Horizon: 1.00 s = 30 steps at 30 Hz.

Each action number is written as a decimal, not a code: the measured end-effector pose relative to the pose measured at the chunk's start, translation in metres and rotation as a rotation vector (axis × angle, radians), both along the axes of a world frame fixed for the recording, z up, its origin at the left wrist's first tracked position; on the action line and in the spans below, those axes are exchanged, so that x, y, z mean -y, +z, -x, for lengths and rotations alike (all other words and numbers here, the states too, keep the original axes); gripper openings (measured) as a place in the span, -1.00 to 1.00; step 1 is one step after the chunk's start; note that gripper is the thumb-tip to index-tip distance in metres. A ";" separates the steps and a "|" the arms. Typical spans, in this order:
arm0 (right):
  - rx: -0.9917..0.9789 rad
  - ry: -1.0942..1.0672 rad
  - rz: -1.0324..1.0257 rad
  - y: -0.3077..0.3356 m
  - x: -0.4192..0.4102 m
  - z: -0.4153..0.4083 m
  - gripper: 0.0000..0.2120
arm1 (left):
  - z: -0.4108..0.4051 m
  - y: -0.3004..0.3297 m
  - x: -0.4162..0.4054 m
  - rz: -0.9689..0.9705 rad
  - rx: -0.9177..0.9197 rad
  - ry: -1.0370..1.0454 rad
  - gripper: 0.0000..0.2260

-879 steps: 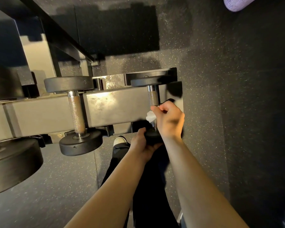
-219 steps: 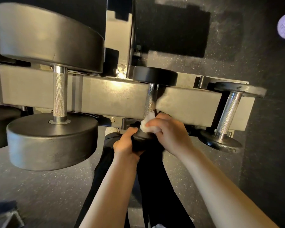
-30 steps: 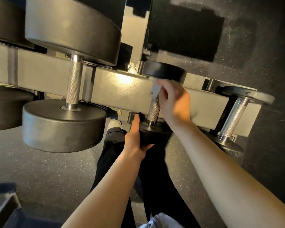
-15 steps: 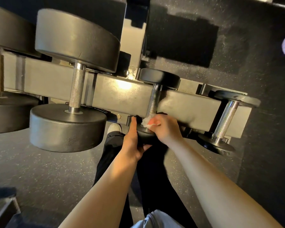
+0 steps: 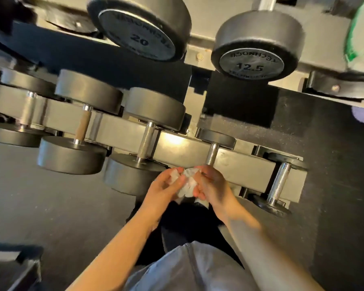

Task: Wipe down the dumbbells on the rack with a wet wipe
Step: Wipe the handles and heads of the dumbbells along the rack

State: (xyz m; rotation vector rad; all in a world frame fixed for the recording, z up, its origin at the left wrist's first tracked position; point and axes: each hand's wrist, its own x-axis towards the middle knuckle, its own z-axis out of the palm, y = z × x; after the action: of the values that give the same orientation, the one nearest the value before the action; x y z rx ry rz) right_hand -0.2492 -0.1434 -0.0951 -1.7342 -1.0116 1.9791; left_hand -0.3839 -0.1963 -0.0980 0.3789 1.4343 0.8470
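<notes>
Fingers (image 5: pixel 178 181) of the left hand (image 5: pixel 162 192) curled onto the crumpled white wet wipe (image 5: pixel 186 183), pinching its near edge. Half a second back, gripping the near head of the small black dumbbell with the knurled steel handle (image 5: pixel 212 156); now off it entirely and brought in to meet the wipe just in front of the grey steel rack rail (image 5: pixel 183 150). Left of the hands, along the lower rail: a large black round-headed dumbbell with a brownish handle (image 5: pixel 72 154), then a slightly smaller black dumbbell with a steel handle (image 5: pixel 135 175), its near head just beside the left hand. Between both hands, the wipe itself, bunched and partly spread, clear of any metal. On the right, right hand (image 5: pixel 212 187) with fingers closed round the other side of the wipe, no longer rubbing at the base of the small handle. Further right, a thin-headed black dumbbell with a polished steel handle (image 5: pixel 278 183), untouched at this moment. Above, on the upper shelf, black heads marked 20 (image 5: pixel 139 30) and 12.5 (image 5: pixel 254 47). Likely meaning: wiping of the small dumbbell paused or finished, wipe being refolded or turned to a fresh face before moving on to another dumbbell. Most of the rack probably still to do.
</notes>
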 end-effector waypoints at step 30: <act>-0.083 -0.639 0.026 0.138 -0.011 0.212 -0.69 | 0.247 0.107 -0.062 -0.022 0.057 -0.424 -0.84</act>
State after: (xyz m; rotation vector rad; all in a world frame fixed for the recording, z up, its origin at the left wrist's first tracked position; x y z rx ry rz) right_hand -0.4616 -0.1321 0.0431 -1.6906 -0.3316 1.6269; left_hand -0.6307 -0.1346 0.0090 0.6447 1.2315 0.5244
